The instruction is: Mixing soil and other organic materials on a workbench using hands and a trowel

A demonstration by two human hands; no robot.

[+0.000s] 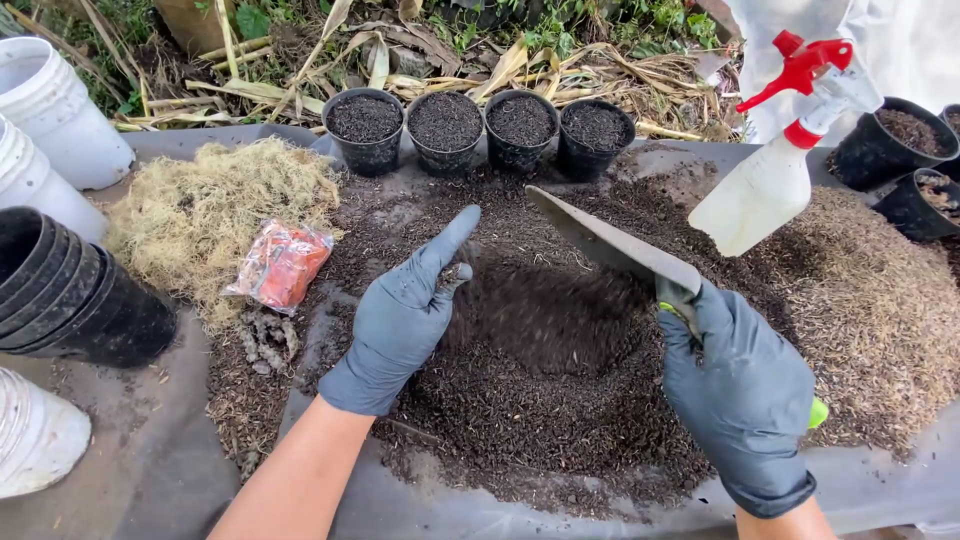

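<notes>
From the head view, a dark mound of loose potting mix (pixel 545 370) is seen heaped on a grey plastic sheet (pixel 180 440) spread over the ground. The left hand (pixel 400 315), in a grey rubber glove, is held flat and almost fully open, its fingers pressed into the left flank of the mound; nothing is gripped by it. The right hand (pixel 745 385), gloved alike, is closed around the green handle of a narrow steel trowel (pixel 610 240), whose blade is slanted up and left over the mound's top.

Mixing of the soil appears to be the step in hand; a scooping turn of the blade through the heap, met by the flat palm, is probably what is called for.

Behind the mound, four small black plastic pots (pixel 480 128) filled with soil are lined up. To its right, a white spray bottle with a red trigger (pixel 775 165) is held by another person. To the mound's left lie an orange packet (pixel 283 265) and pale dry moss (pixel 215 210).
</notes>
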